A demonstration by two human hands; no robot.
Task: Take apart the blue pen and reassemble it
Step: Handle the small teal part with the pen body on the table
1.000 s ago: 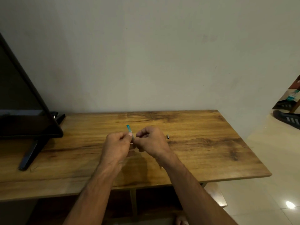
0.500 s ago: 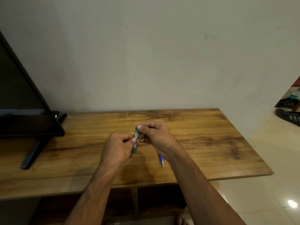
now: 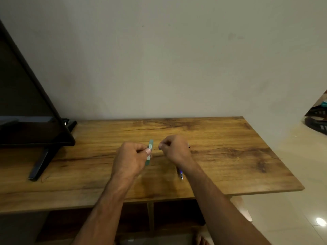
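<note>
My left hand (image 3: 131, 156) grips the teal-blue pen barrel (image 3: 150, 152), held nearly upright just above the wooden table (image 3: 230, 167). My right hand (image 3: 176, 150) hovers a short gap to the right of the barrel, fingertips pinched together; no part shows between them. A thin piece with a blue tip (image 3: 180, 173) lies on the table, partly under my right wrist. A tiny dark part (image 3: 189, 146) peeks out just behind my right hand.
A black TV (image 3: 26, 106) on a slanted stand leg (image 3: 39, 167) occupies the table's left end. A plain wall runs behind the table. Dark shoes (image 3: 316, 122) sit on the tiled floor at the far right.
My hands were joined on the barrel; my right hand has pulled away to the right, while my left keeps the barrel. The blue-tipped piece came into view on the table.
</note>
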